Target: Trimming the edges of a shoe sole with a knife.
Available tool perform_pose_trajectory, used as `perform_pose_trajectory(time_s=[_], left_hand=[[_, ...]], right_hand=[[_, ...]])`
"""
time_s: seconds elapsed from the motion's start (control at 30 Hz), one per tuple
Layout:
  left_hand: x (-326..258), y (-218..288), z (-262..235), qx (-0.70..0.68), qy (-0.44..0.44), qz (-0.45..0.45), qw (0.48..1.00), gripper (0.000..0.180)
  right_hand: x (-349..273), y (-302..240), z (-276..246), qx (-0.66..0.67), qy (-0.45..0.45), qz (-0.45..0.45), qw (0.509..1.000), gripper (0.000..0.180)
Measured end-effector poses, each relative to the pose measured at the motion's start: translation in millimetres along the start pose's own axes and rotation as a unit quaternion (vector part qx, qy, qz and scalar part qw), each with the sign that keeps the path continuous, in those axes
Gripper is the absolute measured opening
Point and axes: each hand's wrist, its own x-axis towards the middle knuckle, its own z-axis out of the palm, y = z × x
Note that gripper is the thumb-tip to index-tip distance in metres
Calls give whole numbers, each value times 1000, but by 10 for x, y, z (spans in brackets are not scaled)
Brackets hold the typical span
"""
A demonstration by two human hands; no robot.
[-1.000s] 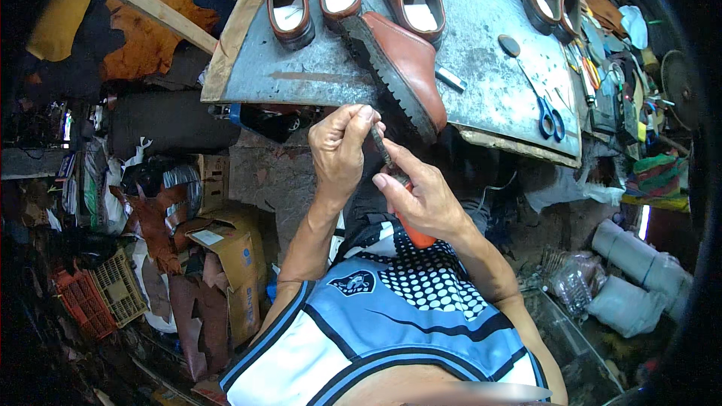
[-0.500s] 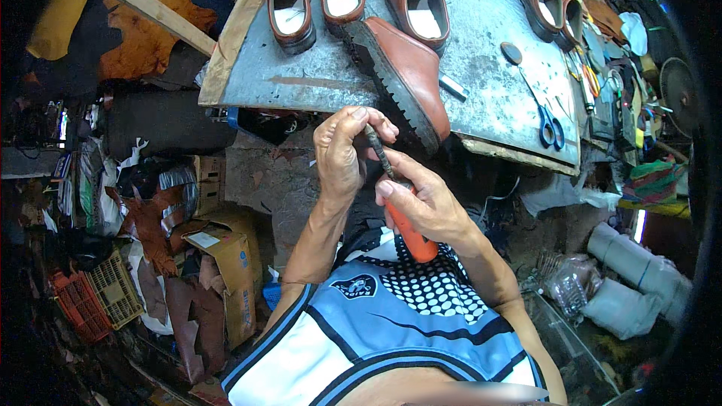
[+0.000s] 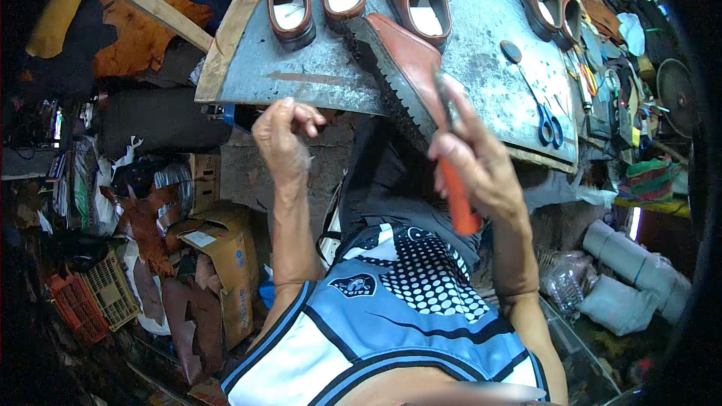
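My right hand (image 3: pixel 481 169) is closed round the orange handle of a slim tool (image 3: pixel 460 207). Its narrow dark blade points up and away, blurred, in front of a brown leather shoe (image 3: pixel 402 49). That shoe lies on its side across the table's near edge, its black ridged sole facing left and its lower end over my lap. To the left, near the table edge, my left hand (image 3: pixel 284 131) is raised with curled fingers. Anything it may pinch is too small to make out. Several brown shoes (image 3: pixel 417 0) stand upright behind, with white pieces inside.
The metal-topped table (image 3: pixel 323 90) has a wooden left edge. Blue-handled scissors (image 3: pixel 550 128) and a round-headed tool (image 3: pixel 511 51) lie on its right. More brown shoes (image 3: pixel 538 0) stand farther right. A cardboard box (image 3: pixel 226 271) and plastic crates (image 3: pixel 113 289) are at left, wrapped rolls (image 3: pixel 632 263) at right.
My hands have parted. The left let go of the tool's blade and moved left; the right carried the tool rightward and up, toward the tilted shoe, which has shifted slightly.
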Motion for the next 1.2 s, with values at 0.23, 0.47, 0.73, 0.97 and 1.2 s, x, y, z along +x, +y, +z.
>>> perform_pose_trajectory(time_s=[0.23,0.47,0.73,0.97,1.2], left_hand=[[153,139,-589,578,60,129,804,19],[522,-353,194,328,-36,37,943,79],[875,-959,648,255,-46,-25,966,67],[612,-620,936,-92,-154,-209,961,68],[376,-284,940,-141,-161,-128,968,56]], right_hand=[[476,54,-456,-311,58,-54,947,60],[1013,471,-530,-295,96,-116,943,64],[1199,545,-453,-295,142,-131,936,52],[880,587,-316,-247,158,-325,899,42],[505,375,-134,-306,239,-299,872,65]])
